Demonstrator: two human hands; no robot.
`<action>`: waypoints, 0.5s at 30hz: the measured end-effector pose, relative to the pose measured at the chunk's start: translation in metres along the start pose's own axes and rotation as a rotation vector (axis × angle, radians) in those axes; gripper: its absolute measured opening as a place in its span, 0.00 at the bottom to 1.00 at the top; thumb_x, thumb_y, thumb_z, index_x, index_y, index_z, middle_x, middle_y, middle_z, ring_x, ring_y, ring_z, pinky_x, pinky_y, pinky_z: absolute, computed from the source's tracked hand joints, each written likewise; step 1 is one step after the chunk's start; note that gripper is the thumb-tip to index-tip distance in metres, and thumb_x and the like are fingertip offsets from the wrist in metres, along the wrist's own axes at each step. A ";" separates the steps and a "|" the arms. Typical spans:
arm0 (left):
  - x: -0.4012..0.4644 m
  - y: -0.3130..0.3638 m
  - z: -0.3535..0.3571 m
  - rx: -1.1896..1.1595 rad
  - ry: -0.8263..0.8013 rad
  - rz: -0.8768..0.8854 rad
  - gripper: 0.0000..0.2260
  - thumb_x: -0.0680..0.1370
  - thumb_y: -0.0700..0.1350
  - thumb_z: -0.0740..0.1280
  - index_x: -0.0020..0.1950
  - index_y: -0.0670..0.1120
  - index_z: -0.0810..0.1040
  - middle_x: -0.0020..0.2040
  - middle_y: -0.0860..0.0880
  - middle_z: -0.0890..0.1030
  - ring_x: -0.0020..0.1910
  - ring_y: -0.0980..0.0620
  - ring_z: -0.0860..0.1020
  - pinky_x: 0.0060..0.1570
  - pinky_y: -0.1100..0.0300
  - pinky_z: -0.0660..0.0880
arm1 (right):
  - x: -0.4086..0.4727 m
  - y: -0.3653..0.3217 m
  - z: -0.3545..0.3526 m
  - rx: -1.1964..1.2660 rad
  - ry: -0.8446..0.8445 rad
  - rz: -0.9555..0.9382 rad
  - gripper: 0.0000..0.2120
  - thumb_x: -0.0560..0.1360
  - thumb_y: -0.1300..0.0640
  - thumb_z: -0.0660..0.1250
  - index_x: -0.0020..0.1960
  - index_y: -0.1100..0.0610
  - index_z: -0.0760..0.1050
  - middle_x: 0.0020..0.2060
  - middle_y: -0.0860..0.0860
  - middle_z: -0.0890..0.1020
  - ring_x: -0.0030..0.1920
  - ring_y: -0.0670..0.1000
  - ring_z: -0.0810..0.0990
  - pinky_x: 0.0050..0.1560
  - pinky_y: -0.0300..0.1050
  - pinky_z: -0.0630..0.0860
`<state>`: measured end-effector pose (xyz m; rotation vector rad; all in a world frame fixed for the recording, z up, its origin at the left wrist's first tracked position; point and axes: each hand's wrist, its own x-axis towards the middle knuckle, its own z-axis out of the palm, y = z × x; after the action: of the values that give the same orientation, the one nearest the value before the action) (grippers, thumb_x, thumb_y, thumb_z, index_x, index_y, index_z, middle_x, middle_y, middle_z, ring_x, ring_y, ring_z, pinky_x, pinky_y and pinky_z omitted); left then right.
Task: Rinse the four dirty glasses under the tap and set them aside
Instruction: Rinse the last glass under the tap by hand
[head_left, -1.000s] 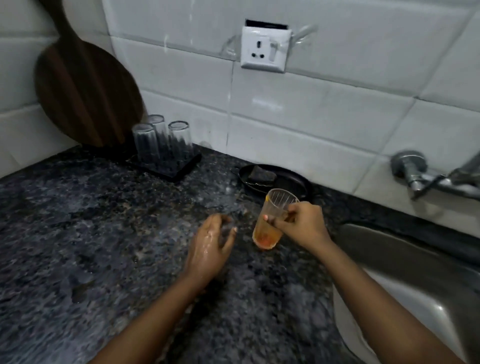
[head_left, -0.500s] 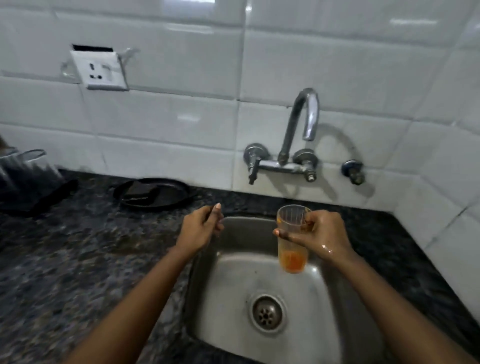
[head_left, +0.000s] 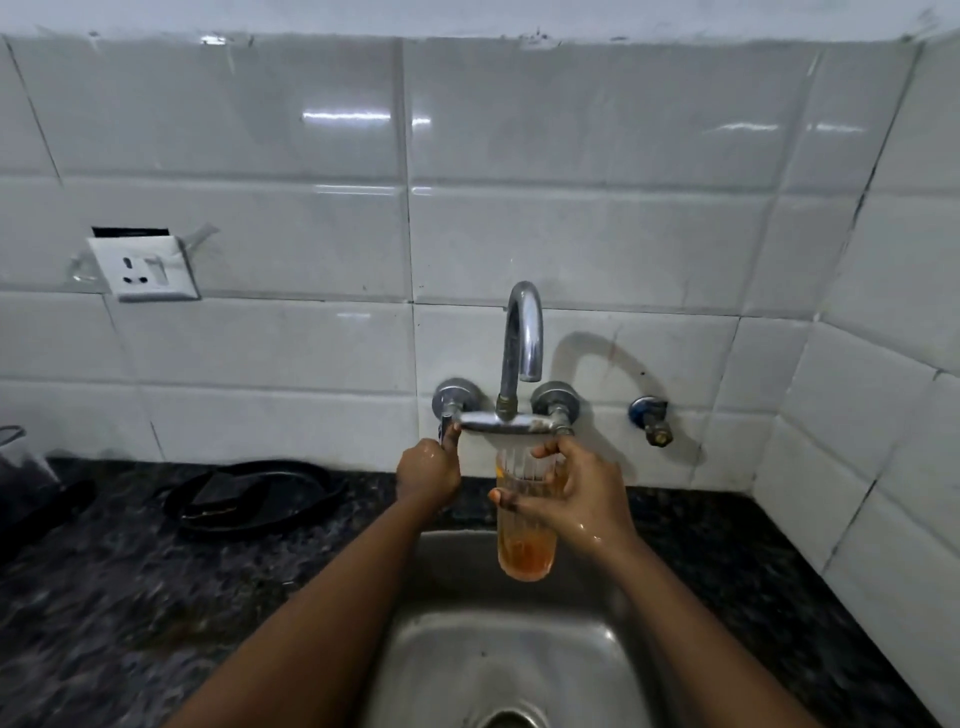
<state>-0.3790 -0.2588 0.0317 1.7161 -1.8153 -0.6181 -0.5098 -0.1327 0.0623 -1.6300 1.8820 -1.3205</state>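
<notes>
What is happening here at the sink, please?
A person is about to rinse a glass. The right hand holds the glass, which has orange residue at the bottom, upright over the sink below the tap. The left hand grips the tap's left handle. No water is visibly running yet.

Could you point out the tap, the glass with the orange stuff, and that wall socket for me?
tap (head_left: 523, 332): head view, on the curved spout.
glass (head_left: 525, 556): head view, on its orange-stained lower part.
wall socket (head_left: 143, 268): head view, on its white faceplate.
</notes>
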 end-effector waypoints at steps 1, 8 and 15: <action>0.001 -0.001 0.002 -0.114 -0.016 -0.054 0.30 0.81 0.58 0.47 0.52 0.34 0.76 0.49 0.36 0.81 0.49 0.38 0.79 0.47 0.49 0.75 | 0.001 0.000 0.001 -0.007 0.001 -0.007 0.27 0.56 0.45 0.79 0.51 0.49 0.73 0.46 0.51 0.83 0.43 0.48 0.83 0.44 0.49 0.82; -0.004 -0.001 -0.005 -1.021 -0.364 -0.434 0.32 0.79 0.62 0.44 0.45 0.36 0.74 0.41 0.38 0.80 0.39 0.42 0.78 0.42 0.51 0.76 | -0.002 0.000 0.010 -0.010 0.008 -0.051 0.32 0.60 0.49 0.79 0.60 0.58 0.76 0.53 0.54 0.82 0.52 0.51 0.81 0.51 0.47 0.81; -0.026 -0.038 0.006 -0.788 -0.404 -0.332 0.26 0.81 0.56 0.49 0.52 0.37 0.78 0.45 0.40 0.81 0.39 0.46 0.77 0.38 0.57 0.71 | -0.008 -0.003 0.015 0.006 -0.013 -0.049 0.31 0.61 0.49 0.78 0.61 0.59 0.76 0.55 0.53 0.82 0.54 0.48 0.80 0.52 0.46 0.80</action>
<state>-0.3542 -0.2357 -0.0006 1.3821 -1.2269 -1.6566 -0.4943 -0.1319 0.0548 -1.6877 1.8404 -1.3306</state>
